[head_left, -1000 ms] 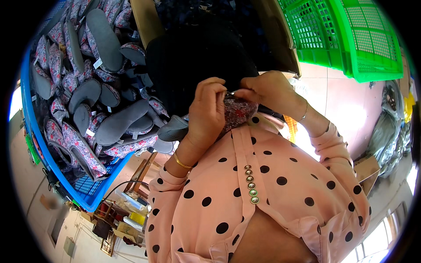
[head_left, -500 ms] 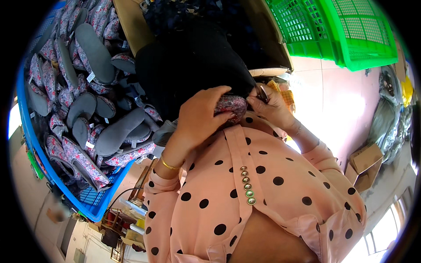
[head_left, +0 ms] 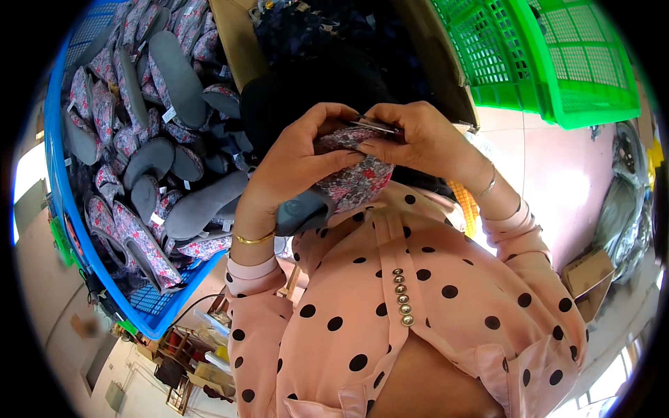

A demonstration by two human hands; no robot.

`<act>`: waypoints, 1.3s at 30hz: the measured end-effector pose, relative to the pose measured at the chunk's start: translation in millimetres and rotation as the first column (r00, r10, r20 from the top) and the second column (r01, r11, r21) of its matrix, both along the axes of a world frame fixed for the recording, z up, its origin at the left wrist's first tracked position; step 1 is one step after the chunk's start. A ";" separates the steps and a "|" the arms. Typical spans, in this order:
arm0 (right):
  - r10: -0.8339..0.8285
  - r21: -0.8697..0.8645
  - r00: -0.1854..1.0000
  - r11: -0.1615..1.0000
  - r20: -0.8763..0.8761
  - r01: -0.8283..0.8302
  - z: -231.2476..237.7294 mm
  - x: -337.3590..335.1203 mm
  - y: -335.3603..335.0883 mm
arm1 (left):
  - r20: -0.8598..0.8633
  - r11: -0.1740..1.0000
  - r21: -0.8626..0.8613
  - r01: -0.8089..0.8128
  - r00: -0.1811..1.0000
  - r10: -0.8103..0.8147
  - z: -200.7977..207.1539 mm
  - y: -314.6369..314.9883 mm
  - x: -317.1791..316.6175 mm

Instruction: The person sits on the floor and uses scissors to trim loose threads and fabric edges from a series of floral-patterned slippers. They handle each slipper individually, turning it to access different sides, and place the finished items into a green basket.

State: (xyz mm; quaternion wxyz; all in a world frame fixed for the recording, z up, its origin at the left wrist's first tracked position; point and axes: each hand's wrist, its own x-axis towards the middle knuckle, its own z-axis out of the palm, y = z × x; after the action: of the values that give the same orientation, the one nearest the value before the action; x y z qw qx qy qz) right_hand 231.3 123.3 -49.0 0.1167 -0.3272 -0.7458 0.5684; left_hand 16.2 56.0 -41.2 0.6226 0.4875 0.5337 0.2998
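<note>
Seated-looking person in a peach blouse [head_left: 418, 313] w/ black dots works w/ both hands close in front of the waist, over black-clad legs. From where I'm standing, one slipper [head_left: 361, 182], grey-and-red floral print w/ a plain grey part [head_left: 306, 212], is b/w the two hands, just off the blouse.

L hand [head_left: 296, 157] is closed round it: thumb on the floral fabric, fingertips curled over the far edge. R hand [head_left: 432, 143] pinches a slim metal tool [head_left: 376, 126] w/ a dark end; exact kind hard to tell, as fingers hide most of it. R thumb seems to rest on the print too.

Key relation: slipper's long axis slants, grey part low by the L wrist, floral end up & toward R hand. L hand has the fuller hold; R hand is nearer the upper floral edge. Tool lies roughly crosswise along that edge, tip toward the L fingers. Whether metal touches fabric, can't tell.

To the person's L, a blue basket [head_left: 157, 324] is piled w/ similar slippers [head_left: 182, 80], grey soles & small white tags showing, well within L-arm reach. Ahead, past the knees, an open cardboard box [head_left: 240, 42] holds dark bits, too dim to ID. Ahead-R, green crates [head_left: 557, 97] stand on the pale floor [head_left: 550, 160], well apart from the hands.
</note>
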 end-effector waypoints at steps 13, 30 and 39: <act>-0.130 -0.144 0.990 0.980 0.062 0.137 -35.1 19.2 -29.6 | -0.494 0.945 0.223 -0.241 0.808 0.322 -15.7 -91.1 46.7; -0.406 0.092 0.907 0.913 0.112 0.398 -40.4 6.3 -93.1 | -0.596 0.795 0.602 0.068 0.701 0.392 -51.9 -61.1 62.0; 0.161 0.410 0.981 0.907 -0.113 -0.102 38.9 8.2 -26.0 | -0.224 0.952 0.203 0.230 0.957 -0.184 18.0 -63.6 33.2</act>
State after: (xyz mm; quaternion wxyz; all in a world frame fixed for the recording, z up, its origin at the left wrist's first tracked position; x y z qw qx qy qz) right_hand 239.6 97.4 -10.0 0.1962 -0.2033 -0.8566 0.4318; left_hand 49.3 -7.6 -23.2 0.5334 0.6369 0.5021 0.2404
